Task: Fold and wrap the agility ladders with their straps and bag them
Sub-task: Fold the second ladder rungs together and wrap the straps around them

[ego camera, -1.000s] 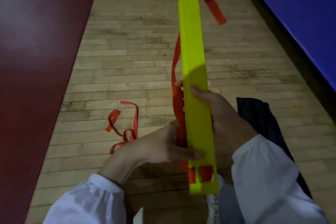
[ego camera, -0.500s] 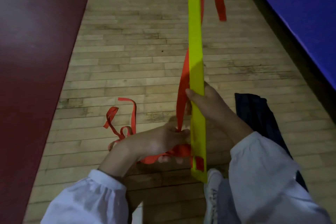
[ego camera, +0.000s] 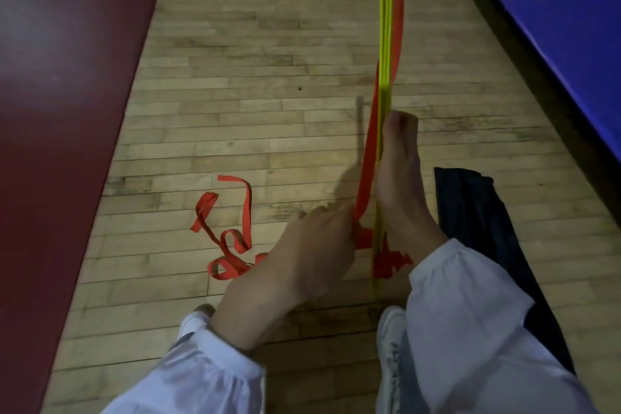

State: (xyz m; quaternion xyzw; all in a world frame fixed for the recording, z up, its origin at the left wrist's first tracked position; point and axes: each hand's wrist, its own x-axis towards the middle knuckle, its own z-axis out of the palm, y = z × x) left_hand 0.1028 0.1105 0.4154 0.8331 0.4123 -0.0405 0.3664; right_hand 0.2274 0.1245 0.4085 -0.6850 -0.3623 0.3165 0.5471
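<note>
A stack of yellow ladder rungs [ego camera: 386, 27] stands edge-on in front of me, running from near my feet up out of the top of the view. My right hand [ego camera: 400, 178] holds the stack from its right side, fingers lying along it. A red strap [ego camera: 369, 151] runs down the stack's left side. My left hand [ego camera: 319, 245] pinches that strap close to the stack's lower end. More loose red strap [ego camera: 232, 242] lies coiled on the floor to the left. A dark bag [ego camera: 477, 228] lies flat on the floor behind my right arm.
The wooden floor [ego camera: 252, 94] stretches ahead. A dark red mat [ego camera: 60, 111] borders it on the left and a blue mat [ego camera: 564, 27] on the right. My white shoes [ego camera: 391, 329] stand just below the stack.
The yellow stack has turned from its broad face to edge-on. My left hand has moved from gripping the stack to pinching the red strap beside its lower end.
</note>
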